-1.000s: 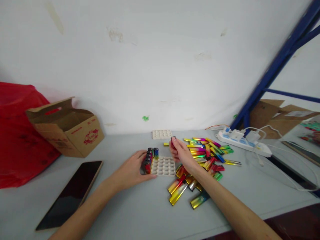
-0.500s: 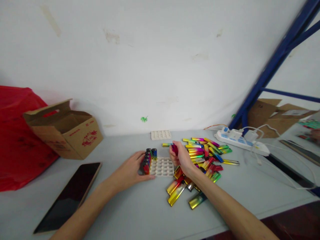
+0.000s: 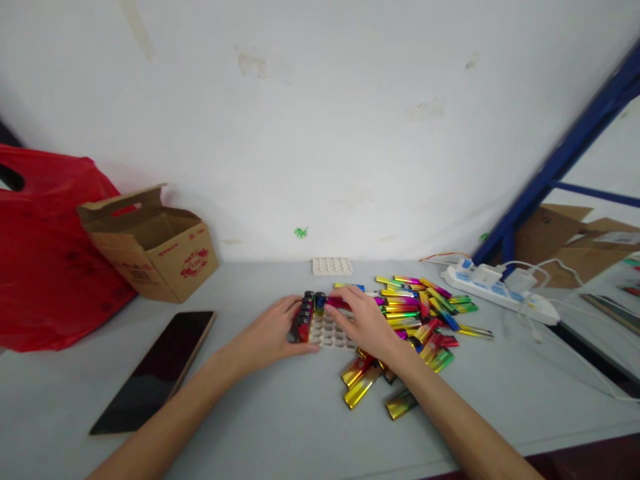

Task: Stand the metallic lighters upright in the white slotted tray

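A white tray with round sockets [image 3: 333,331] lies on the grey table, with several lighters [image 3: 306,313] standing upright along its left side. My left hand [image 3: 270,333] rests against the tray's left edge and those lighters. My right hand [image 3: 365,323] reaches over the tray, holding a red and magenta lighter [image 3: 336,303] close to the standing ones. A heap of shiny multicoloured lighters [image 3: 415,317] lies to the right of the tray, some under my right forearm.
A second socket tray [image 3: 332,266] lies by the wall. A black phone [image 3: 159,369] lies at the front left, an open cardboard box [image 3: 153,243] and a red plastic bag [image 3: 45,260] behind it. A white power strip [image 3: 500,292] with cables sits at right, beside a blue rack [image 3: 560,163].
My right hand has come down and leftward with the lighter, from raised above the pile to low over the tray. The camera has shifted a little.
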{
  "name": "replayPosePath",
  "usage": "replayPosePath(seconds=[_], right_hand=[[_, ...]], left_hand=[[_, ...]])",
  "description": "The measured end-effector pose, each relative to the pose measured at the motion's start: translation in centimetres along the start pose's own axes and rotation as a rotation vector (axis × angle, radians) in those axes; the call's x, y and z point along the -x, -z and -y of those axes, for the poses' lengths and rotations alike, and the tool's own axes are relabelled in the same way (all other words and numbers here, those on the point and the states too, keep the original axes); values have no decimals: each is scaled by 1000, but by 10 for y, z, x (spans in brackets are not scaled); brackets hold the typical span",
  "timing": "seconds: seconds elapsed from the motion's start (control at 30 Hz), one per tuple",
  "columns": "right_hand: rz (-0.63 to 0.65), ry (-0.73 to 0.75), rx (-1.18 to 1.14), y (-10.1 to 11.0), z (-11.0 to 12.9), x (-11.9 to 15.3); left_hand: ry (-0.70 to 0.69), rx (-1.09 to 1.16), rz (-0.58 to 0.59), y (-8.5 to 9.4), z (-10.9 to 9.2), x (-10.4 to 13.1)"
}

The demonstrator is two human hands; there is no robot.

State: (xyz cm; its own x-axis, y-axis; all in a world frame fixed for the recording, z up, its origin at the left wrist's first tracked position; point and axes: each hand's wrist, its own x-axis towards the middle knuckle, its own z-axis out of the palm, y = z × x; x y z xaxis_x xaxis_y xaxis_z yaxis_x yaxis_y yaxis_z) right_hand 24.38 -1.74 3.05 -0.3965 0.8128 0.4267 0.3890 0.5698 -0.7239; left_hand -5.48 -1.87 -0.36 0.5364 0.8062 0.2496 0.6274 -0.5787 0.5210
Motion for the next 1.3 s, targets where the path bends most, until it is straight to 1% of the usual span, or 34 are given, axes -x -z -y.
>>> replayPosePath(seconds=[0.1,0.17,0.2,0.37,0.5,0.63,0.77,0.87,0.9,0.97,1.03,1.1,1.17,1.2,1.23,1.3], right_hand=[[-87,90,77,2,0,1],[-145,95,98,3,2,0],[-152,75,98,4,4,0],[-52,-108,-11,3,8,-3],[-6,-108,-24,-3,5,-3],[38,-75,83,-12,3,-3],[86,-77,273,-20,5,-5],[143,-75,380,-16,3,-6],[140,-59,392,-10,0,-6],[76,-33,419,9,-11,-5],[-41,-53,481,38,-29,-5],[-138,-118,548,71,-50,-4],[-194,-185,601,101,-72,-3],[-209,-226,634,113,-80,-3],[-191,-267,666,122,-88,-2],[-123,-335,712,132,-97,-1]], left_hand=[[29,-9,12,0,-2,0],[36,-9,14,0,-4,0],[32,-6,13,0,-5,0],[19,8,11,1,-7,-1],[31,14,12,0,-4,0],[20,10,8,-3,1,-1],[-15,29,-20,-3,4,-2],[-14,38,-35,-2,4,-2],[-8,34,-35,-2,4,-2],[12,19,-32,-2,5,-2],[32,4,-36,-2,7,-1],[40,3,-39,-4,10,0],[33,11,-32,-5,15,0],[28,13,-28,-6,18,0],[25,11,-28,-6,20,0],[18,6,-36,-7,23,0]])
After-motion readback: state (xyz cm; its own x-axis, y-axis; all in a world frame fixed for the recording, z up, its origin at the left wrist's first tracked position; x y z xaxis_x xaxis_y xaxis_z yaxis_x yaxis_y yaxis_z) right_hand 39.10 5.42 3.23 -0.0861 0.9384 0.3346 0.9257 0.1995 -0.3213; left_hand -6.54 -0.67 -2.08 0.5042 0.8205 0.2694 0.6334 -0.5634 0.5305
